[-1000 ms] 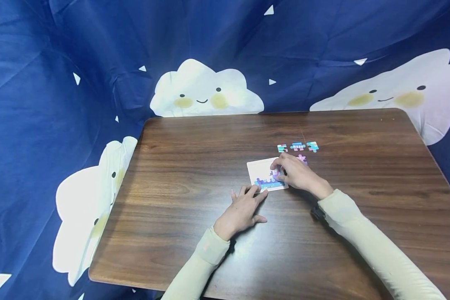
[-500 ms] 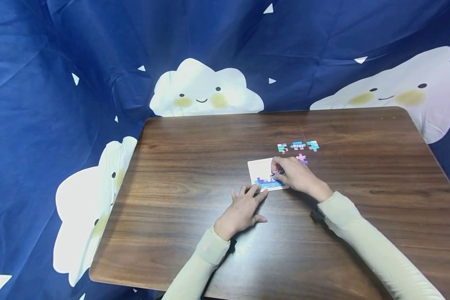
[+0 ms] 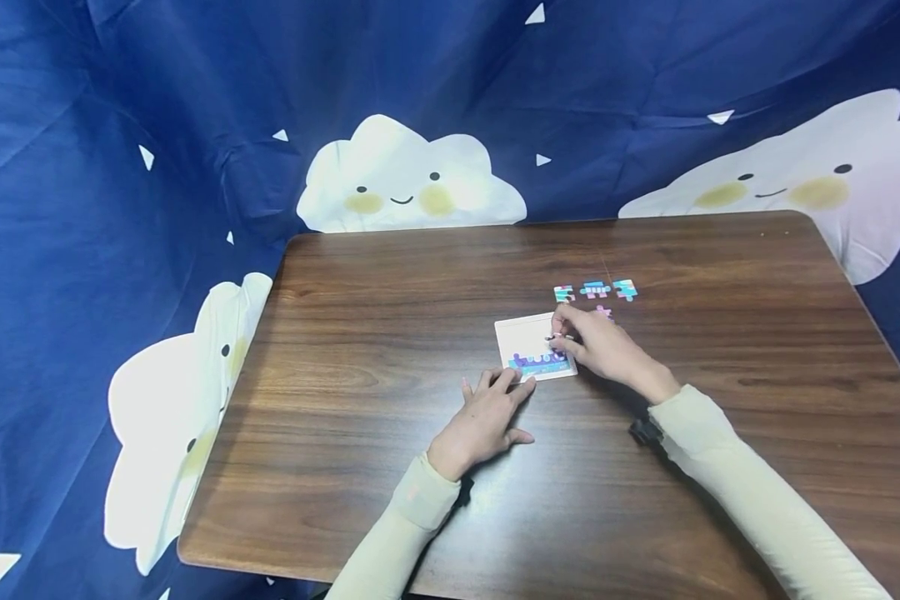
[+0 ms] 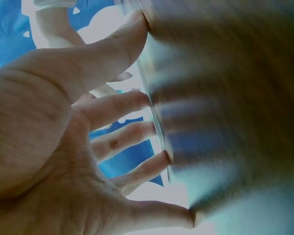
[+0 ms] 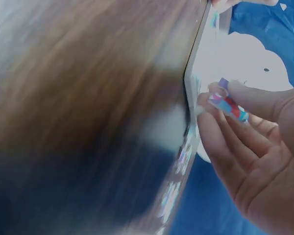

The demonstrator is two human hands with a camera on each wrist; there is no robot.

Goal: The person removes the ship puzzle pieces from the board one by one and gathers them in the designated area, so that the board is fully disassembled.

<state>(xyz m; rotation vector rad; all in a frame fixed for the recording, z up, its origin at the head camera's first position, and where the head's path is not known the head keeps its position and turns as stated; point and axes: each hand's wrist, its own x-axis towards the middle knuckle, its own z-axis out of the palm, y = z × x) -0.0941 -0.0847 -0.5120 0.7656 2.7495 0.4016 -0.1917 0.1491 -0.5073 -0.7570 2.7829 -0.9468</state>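
A white puzzle tray (image 3: 521, 332) lies on the wooden table, with blue and purple jigsaw pieces (image 3: 538, 365) set along its near side. My right hand (image 3: 606, 348) is over the tray's right part. It pinches a small jigsaw piece (image 5: 229, 106) between thumb and fingers; purple, red and light blue show on it in the right wrist view. My left hand (image 3: 482, 429) is spread, its fingertips touching the tray's near left edge. In the left wrist view, the fingers of the left hand (image 4: 122, 142) are straight and hold nothing.
Behind the tray lie several loose jigsaw pieces: one at left (image 3: 564, 293), a blue one in the middle (image 3: 595, 289) and one at right (image 3: 625, 289). A pink piece (image 3: 605, 312) is partly behind my right hand. A blue cloud-print curtain (image 3: 412, 179) hangs beyond the table (image 3: 345, 467).
My right hand has drawn slightly right with the pinched jigsaw piece, uncovering more of the row in the tray. It now covers part of the pink piece. The left hand stays put.
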